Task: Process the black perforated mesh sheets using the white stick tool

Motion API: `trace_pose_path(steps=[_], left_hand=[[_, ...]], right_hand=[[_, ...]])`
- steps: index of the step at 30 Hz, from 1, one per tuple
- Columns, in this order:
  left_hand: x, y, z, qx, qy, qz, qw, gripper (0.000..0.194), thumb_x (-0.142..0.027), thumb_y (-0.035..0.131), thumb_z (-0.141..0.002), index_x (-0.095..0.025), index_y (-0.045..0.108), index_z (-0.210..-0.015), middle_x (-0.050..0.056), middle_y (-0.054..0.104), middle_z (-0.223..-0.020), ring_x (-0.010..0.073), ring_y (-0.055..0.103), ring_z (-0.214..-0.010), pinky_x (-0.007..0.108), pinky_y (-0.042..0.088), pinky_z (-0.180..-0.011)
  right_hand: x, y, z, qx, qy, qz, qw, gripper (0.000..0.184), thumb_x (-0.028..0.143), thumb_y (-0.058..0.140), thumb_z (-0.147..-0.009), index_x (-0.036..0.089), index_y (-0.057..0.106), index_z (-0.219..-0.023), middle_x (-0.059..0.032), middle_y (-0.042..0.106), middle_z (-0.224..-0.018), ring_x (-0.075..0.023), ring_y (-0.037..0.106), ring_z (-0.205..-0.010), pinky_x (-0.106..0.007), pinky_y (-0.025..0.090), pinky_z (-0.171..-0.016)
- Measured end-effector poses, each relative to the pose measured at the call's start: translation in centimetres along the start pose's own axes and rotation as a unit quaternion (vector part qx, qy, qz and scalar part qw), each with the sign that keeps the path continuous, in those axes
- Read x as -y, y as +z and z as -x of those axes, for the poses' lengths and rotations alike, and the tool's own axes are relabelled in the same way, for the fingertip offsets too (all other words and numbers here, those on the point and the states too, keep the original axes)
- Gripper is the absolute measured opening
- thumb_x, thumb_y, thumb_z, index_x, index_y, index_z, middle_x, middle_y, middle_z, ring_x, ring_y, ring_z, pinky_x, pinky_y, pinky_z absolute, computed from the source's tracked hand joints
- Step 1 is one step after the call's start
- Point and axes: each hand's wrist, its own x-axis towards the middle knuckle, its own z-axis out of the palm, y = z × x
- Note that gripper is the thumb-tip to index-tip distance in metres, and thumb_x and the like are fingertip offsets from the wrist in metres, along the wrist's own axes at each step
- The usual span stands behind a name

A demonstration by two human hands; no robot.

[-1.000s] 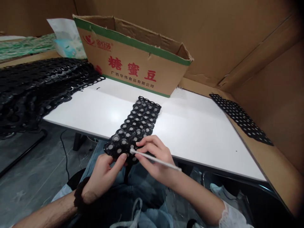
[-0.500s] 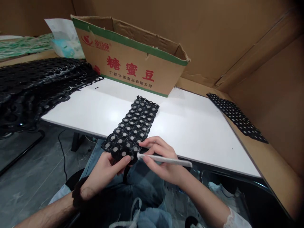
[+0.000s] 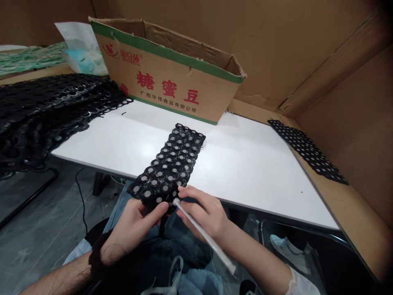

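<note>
On your white table [image 3: 245, 164] within cardboard walls [image 3: 294, 53], behind the black dotted strip [image 3: 175, 153], stands an open box [image 3: 172, 84], contents hard to make out; your left hand [image 3: 133, 223] pinches the strip's overhanging near end, your right hand [image 3: 208, 213] a white strand [image 3: 211, 244]

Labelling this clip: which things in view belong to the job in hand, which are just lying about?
In the job:
flat black sheet with grey discs, pinched by left hand
slim white rod, in right hand, tip at the sheet

Apparently just lying about:
brown cardboard box with green trim
heaped black perforated sheets, left
black strip with pale dots, right
white-and-blue plastic packet
</note>
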Motion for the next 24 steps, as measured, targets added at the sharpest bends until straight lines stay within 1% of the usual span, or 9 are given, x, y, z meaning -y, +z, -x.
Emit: trace_pose_path(steps=[4, 8, 12, 15, 18, 21, 24], left_hand=[[-0.2, 0.2, 0.4, -0.009, 0.020, -0.007, 1.000, 0.038, -0.044, 0.057, -0.075, -0.015, 0.055, -0.050, -0.001, 0.053, -0.046, 0.0113, 0.050, -0.045, 0.020, 0.039, -0.043], [-0.2, 0.3, 0.4, 0.001, 0.016, -0.010, 1.000, 0.042, -0.045, 0.055, -0.077, -0.015, 0.058, -0.048, 0.002, 0.059, -0.048, 0.0137, 0.055, -0.049, 0.022, 0.044, -0.048], [-0.2, 0.3, 0.3, 0.017, -0.001, 0.010, 1.000, 0.043, -0.046, 0.054, -0.078, -0.014, 0.061, -0.050, 0.005, 0.063, -0.052, 0.0144, 0.058, -0.051, 0.022, 0.046, -0.051], [-0.2, 0.1, 0.2, 0.024, -0.017, 0.018, 0.999, 0.044, -0.047, 0.055, -0.078, -0.014, 0.063, -0.051, 0.006, 0.065, -0.053, 0.0143, 0.058, -0.051, 0.022, 0.045, -0.051], [-0.1, -0.2, 0.4, 0.030, -0.031, 0.021, 0.999, 0.043, -0.048, 0.056, -0.078, -0.013, 0.064, -0.054, 0.005, 0.064, -0.052, 0.0141, 0.057, -0.050, 0.022, 0.044, -0.050], [0.0, -0.6, 0.5, 0.043, -0.038, 0.017, 0.998, 0.042, -0.048, 0.056, -0.079, -0.013, 0.065, -0.057, 0.005, 0.064, -0.051, 0.0144, 0.057, -0.049, 0.022, 0.043, -0.049], [-0.5, -0.9, 0.3, 0.071, -0.018, 0.022, 0.997, 0.038, -0.046, 0.056, -0.080, -0.015, 0.065, -0.060, 0.004, 0.066, -0.055, 0.0144, 0.058, -0.052, 0.021, 0.043, -0.049]], right_hand=[[0.8, 0.5, -0.3, -0.005, -0.010, 0.067, 0.998, 0.010, 0.015, 0.056, -0.086, 0.014, 0.062, -0.078, -0.0111, 0.070, -0.087, -0.0209, 0.068, -0.091, -0.031, 0.057, -0.088], [1.1, 0.9, -0.9, -0.016, 0.010, 0.079, 0.997, 0.014, 0.014, 0.054, -0.086, 0.013, 0.062, -0.075, -0.0111, 0.071, -0.086, -0.0204, 0.067, -0.090, -0.030, 0.058, -0.081], [0.9, 1.4, -1.1, -0.014, 0.022, 0.073, 0.997, 0.013, 0.012, 0.055, -0.085, 0.012, 0.062, -0.075, -0.0110, 0.071, -0.089, -0.0231, 0.066, -0.092, -0.033, 0.058, -0.080], [0.7, 1.8, -1.1, -0.012, 0.026, 0.071, 0.997, 0.011, 0.012, 0.055, -0.085, 0.013, 0.061, -0.075, -0.0108, 0.070, -0.090, -0.0238, 0.066, -0.094, -0.034, 0.057, -0.083], [0.6, 1.9, -1.1, -0.012, 0.033, 0.059, 0.998, 0.009, 0.013, 0.055, -0.084, 0.013, 0.060, -0.076, -0.0126, 0.070, -0.092, -0.0245, 0.065, -0.095, -0.036, 0.056, -0.083], [0.6, 1.7, -1.3, -0.021, 0.040, 0.035, 0.998, 0.008, 0.011, 0.054, -0.083, 0.014, 0.058, -0.076, -0.0139, 0.070, -0.093, -0.0243, 0.066, -0.096, -0.036, 0.056, -0.082], [0.6, 0.9, -1.7, -0.043, 0.052, -0.017, 0.998, 0.010, 0.012, 0.054, -0.081, 0.017, 0.055, -0.073, -0.0143, 0.071, -0.095, -0.0228, 0.067, -0.098, -0.035, 0.056, -0.084]])
